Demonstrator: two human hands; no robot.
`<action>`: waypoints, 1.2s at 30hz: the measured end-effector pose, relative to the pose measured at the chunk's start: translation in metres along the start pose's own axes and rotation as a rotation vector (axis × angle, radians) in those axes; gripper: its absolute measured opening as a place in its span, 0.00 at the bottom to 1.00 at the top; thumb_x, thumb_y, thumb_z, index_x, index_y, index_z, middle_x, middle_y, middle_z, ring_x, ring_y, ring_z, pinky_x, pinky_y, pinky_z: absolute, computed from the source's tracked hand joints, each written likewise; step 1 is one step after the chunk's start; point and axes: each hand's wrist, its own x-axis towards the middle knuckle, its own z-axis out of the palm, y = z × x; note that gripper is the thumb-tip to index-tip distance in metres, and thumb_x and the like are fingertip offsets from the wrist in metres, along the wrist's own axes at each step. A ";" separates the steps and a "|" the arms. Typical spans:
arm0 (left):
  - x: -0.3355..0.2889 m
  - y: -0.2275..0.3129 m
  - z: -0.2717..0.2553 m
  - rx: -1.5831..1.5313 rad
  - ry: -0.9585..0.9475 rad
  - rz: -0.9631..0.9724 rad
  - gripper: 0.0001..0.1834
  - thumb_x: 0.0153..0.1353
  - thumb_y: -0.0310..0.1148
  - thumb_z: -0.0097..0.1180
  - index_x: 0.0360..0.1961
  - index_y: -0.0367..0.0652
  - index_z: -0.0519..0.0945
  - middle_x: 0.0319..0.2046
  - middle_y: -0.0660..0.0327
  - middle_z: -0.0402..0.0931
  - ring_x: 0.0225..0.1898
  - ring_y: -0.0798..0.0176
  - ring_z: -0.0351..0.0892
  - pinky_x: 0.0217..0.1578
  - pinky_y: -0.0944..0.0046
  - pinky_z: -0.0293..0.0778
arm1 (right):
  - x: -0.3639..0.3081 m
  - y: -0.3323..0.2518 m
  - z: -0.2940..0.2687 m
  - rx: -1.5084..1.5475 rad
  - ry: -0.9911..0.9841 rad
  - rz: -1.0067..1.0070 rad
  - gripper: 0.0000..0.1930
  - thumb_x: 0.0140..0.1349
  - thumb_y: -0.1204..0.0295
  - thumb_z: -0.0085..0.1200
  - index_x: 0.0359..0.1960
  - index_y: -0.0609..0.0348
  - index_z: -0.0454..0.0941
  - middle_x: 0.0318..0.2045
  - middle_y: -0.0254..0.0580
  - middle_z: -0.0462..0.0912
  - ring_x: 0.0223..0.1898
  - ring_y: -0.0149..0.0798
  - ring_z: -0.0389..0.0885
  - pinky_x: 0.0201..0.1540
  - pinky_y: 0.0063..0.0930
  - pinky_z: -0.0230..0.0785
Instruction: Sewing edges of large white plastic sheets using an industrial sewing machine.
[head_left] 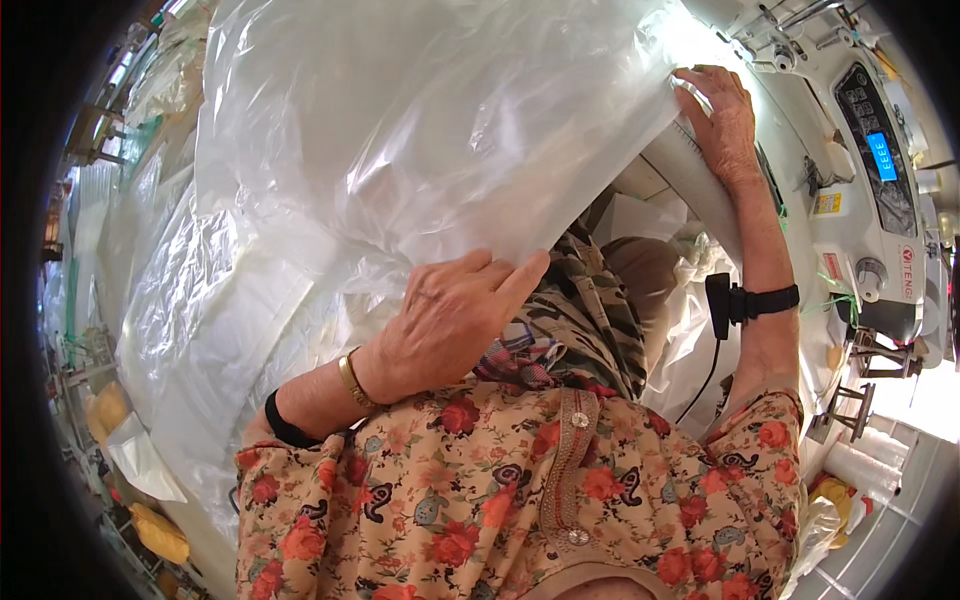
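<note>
A large sheet of translucent white plastic film (430,110) spreads from the left across my lap up to the sewing machine (815,200) on the right. Its near edge runs taut and slanting between my two hands. My left hand (450,315) is closed on that edge at the lower end, the thumb side toward the right and part of the fingers hidden by the film. At the upper end, my right hand (722,125) has its fingertips and thumb closed on the film's corner, close beside the brightly lit sewing head. The needle itself is lost in the glare.
The machine has a control panel with a blue lit display (882,157) and a round knob (870,275). More crumpled film (200,290) lies at the left. Yellow bundles (160,532) sit at the far left, and clear rolls (870,460) at the lower right.
</note>
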 end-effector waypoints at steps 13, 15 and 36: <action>0.007 -0.006 0.028 -0.206 -0.001 -0.064 0.25 0.54 0.21 0.53 0.55 0.35 0.70 0.35 0.53 0.72 0.30 0.49 0.76 0.29 0.56 0.73 | -0.007 0.012 0.013 -0.089 -0.027 0.148 0.20 0.63 0.54 0.48 0.51 0.50 0.79 0.50 0.40 0.80 0.55 0.43 0.74 0.57 0.40 0.61; 0.014 -0.007 0.038 -0.198 -0.004 -0.040 0.22 0.55 0.22 0.54 0.53 0.35 0.72 0.35 0.53 0.72 0.31 0.48 0.76 0.30 0.56 0.73 | -0.008 0.014 0.015 -0.066 0.023 0.122 0.20 0.63 0.55 0.48 0.49 0.52 0.79 0.49 0.42 0.80 0.53 0.44 0.76 0.54 0.40 0.64; 0.164 -0.031 0.033 -0.022 0.073 0.187 0.08 0.54 0.24 0.51 0.36 0.38 0.77 0.27 0.52 0.75 0.27 0.45 0.76 0.27 0.51 0.70 | 0.001 -0.014 -0.015 0.007 -0.161 0.267 0.20 0.62 0.63 0.50 0.50 0.65 0.75 0.41 0.54 0.82 0.45 0.49 0.79 0.49 0.41 0.65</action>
